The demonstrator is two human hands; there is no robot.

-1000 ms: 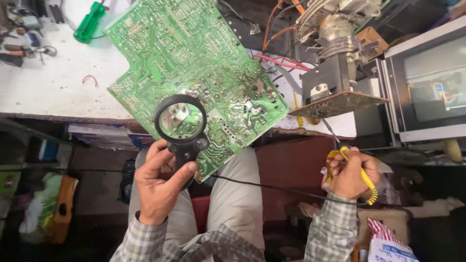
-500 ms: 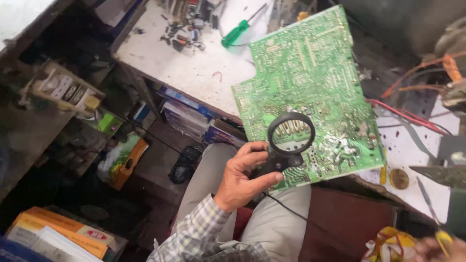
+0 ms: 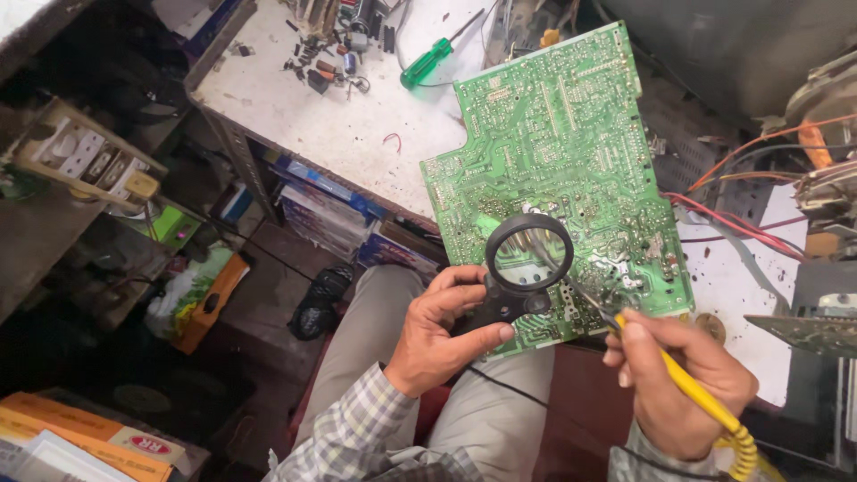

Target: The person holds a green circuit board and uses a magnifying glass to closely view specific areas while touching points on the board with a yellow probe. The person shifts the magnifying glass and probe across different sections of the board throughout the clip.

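A large green circuit board (image 3: 562,152) lies solder side up, hanging over the edge of a white workbench (image 3: 348,125) above my lap. My left hand (image 3: 442,326) grips the black handle of a round magnifying glass (image 3: 528,252) held over the board's near edge. My right hand (image 3: 683,379) holds a yellow-handled soldering iron (image 3: 687,384); its thin metal tip reaches under the lens to the board's solder joints.
A green-handled screwdriver (image 3: 427,61) and several small loose components (image 3: 326,67) lie on the bench's far side. Red and orange wires (image 3: 741,223) run to equipment at the right. Shelves with boxes stand at the left, books under the bench.
The view has swung left then steadied. My right hand has come up with the soldering iron, bringing its tip to the board under the magnifying glass. The left hand keeps the lens in place.
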